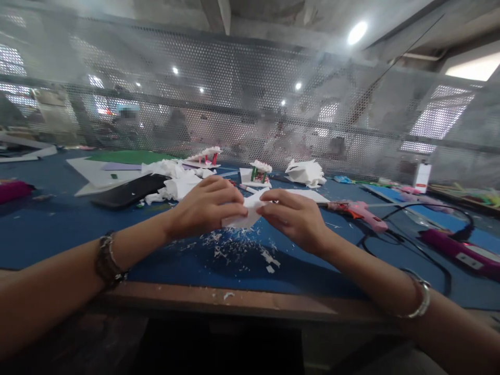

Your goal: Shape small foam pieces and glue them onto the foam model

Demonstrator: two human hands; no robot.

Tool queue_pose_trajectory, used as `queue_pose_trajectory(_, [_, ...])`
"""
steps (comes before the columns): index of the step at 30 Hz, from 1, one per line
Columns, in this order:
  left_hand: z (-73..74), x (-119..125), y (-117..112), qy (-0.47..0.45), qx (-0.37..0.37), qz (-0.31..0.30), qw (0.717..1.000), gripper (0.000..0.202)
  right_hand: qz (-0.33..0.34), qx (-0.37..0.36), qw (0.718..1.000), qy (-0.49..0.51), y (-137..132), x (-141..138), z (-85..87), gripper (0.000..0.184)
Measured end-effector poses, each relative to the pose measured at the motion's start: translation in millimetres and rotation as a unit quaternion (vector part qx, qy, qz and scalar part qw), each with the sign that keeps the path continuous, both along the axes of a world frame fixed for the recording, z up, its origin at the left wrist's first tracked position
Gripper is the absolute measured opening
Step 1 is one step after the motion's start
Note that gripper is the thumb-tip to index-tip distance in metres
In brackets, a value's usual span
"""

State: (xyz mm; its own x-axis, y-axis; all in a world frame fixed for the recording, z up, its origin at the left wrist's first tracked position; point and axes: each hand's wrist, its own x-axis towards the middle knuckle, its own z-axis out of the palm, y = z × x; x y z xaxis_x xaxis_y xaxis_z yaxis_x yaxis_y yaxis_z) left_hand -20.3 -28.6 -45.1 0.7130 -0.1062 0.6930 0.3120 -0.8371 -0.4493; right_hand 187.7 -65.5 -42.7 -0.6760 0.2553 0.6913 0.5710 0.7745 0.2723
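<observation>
A small white piece of paper (247,212) is held up between my two hands over the blue tabletop. My left hand (211,205) pinches its left side, and my right hand (292,214) grips the right side with thumb and fingers. Below them, tiny white paper scraps (230,252) are scattered on the blue surface. Just behind my hands stands a little model with green posts and a white top (260,172). Crumpled white paper (177,179) lies beyond my left hand, and another crumpled piece (305,172) sits behind my right hand.
A pink glue gun (365,214) with a black cable lies at right, near a magenta power strip (464,253). A black phone-like slab (130,191) and a green sheet (133,156) lie at left. A perforated metal screen (242,99) stands behind the table.
</observation>
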Motion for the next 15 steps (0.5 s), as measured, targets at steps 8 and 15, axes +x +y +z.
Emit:
queue_pose_trajectory(8, [-12.2, 10, -4, 0.239, -0.129, 0.026, 0.962, 0.015, -0.052, -0.235, 0.949, -0.202, 3, 7, -2.5, 0.01])
queue_pose_trajectory(15, [-17.3, 13, -5, 0.202, -0.34, 0.054, 0.917, 0.013, -0.052, -0.308, 0.927, -0.209, -3, 0, -2.8, 0.015])
